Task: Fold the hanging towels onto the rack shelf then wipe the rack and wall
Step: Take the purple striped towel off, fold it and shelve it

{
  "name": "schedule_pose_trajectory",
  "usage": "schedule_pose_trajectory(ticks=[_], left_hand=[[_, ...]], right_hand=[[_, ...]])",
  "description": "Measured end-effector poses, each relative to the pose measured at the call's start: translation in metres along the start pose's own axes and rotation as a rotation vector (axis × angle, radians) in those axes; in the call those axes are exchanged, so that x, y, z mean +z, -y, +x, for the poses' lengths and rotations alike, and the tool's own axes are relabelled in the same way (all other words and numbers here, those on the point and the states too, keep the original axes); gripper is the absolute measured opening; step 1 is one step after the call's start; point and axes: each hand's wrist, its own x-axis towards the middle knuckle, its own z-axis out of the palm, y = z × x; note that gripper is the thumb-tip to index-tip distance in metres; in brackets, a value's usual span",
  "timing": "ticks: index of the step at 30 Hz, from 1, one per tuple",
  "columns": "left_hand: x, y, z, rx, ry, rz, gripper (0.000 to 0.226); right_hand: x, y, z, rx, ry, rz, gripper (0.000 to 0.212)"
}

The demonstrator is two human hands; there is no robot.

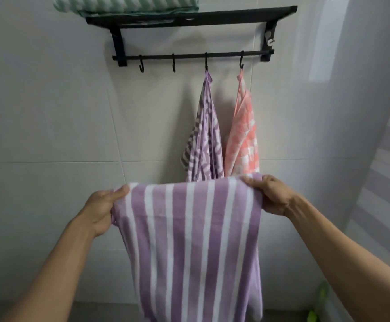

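White tiled wall fills the bg, black rack mounted high w/ a folded mint-green towel on its shelf. Lilac/white striped towel is held up below the rack, hanging down from its top edge. Purple patterned towel & pink checked towel each hang from a hook on the rack's bar, side by side. Left hand pinches the striped towel's top-left corner; right hand pinches the top-right corner.
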Motion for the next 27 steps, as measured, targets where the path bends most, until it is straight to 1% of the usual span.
schedule_pose_trajectory(ticks=[1,2,3,4,5,6,7,8,9,10,11,12,13,15,16,17,19,20,21,23,25,27], left_hand=[[0.0,-0.008,0.003,0.031,0.052,-0.07,0.022],[0.002,-0.014,0.005,0.046,0.113,-0.093,0.019],[0.003,-0.015,0.004,0.042,0.145,-0.054,0.019],[0.005,-0.011,0.003,0.029,0.136,0.022,0.018],[0.004,-0.005,0.005,0.023,0.091,0.083,0.015],[0.002,0.0,0.008,0.019,0.045,0.081,0.013],[0.002,0.002,0.009,0.011,0.028,0.014,0.013],[0.001,0.0,0.01,0.008,0.033,-0.078,0.017],[0.0,-0.003,0.013,0.014,0.054,-0.149,0.022],[-0.001,-0.007,0.013,0.023,0.075,-0.156,0.025],[-0.001,-0.009,0.011,0.022,0.074,-0.112,0.025],[-0.001,-0.009,0.011,0.013,0.041,-0.058,0.023],[-0.002,-0.007,0.014,0.005,-0.007,-0.026,0.022],[-0.002,-0.004,0.016,-0.009,-0.097,-0.045,0.024],[-0.001,-0.003,0.018,-0.011,-0.143,-0.061,0.029],[-0.001,-0.002,0.02,-0.013,-0.194,-0.056,0.038],[0.003,-0.003,0.021,-0.001,-0.271,-0.037,0.063],[0.004,-0.005,0.023,0.019,-0.298,-0.048,0.07],[0.005,-0.009,0.024,0.044,-0.315,-0.08,0.073],[0.006,-0.019,0.025,0.108,-0.288,-0.126,0.073],[0.008,-0.022,0.018,0.079,-0.267,-0.017,0.073],[0.009,-0.016,0.015,0.036,-0.322,0.034,0.071]], right_hand=[[0.0,0.004,0.001,-0.006,-0.008,0.077,0.054],[0.002,0.007,0.001,0.007,0.004,0.092,0.052],[0.002,0.006,0.001,0.028,0.041,0.037,0.053],[0.004,0.004,0.0,0.055,0.071,-0.038,0.055],[0.003,0.001,0.001,0.068,0.068,-0.083,0.053],[0.001,-0.001,0.002,0.051,0.03,-0.089,0.047],[-0.001,-0.003,0.004,0.03,-0.033,-0.045,0.043],[-0.004,-0.002,0.005,0.016,-0.084,0.015,0.043],[-0.006,-0.001,0.006,0.022,-0.11,0.037,0.051],[-0.007,0.0,0.006,0.037,-0.119,0.003,0.064],[-0.007,0.0,0.005,0.06,-0.106,-0.066,0.077],[-0.006,0.001,0.004,0.076,-0.098,-0.129,0.083],[-0.006,0.001,0.003,0.075,-0.103,-0.142,0.076],[-0.007,0.002,0.004,0.034,-0.154,-0.065,0.041],[-0.005,0.004,0.003,0.036,-0.171,-0.022,0.028],[-0.004,0.005,0.003,0.05,-0.172,-0.031,0.026],[-0.001,0.01,0.005,0.05,-0.201,-0.119,0.043],[0.0,0.013,0.006,0.031,-0.236,-0.124,0.05],[0.0,0.016,0.008,0.012,-0.263,-0.102,0.051],[0.003,0.024,0.008,0.009,-0.257,-0.09,0.04],[0.008,0.03,0.007,0.031,-0.233,-0.174,0.035],[0.008,0.034,0.01,0.014,-0.298,-0.213,0.036]])
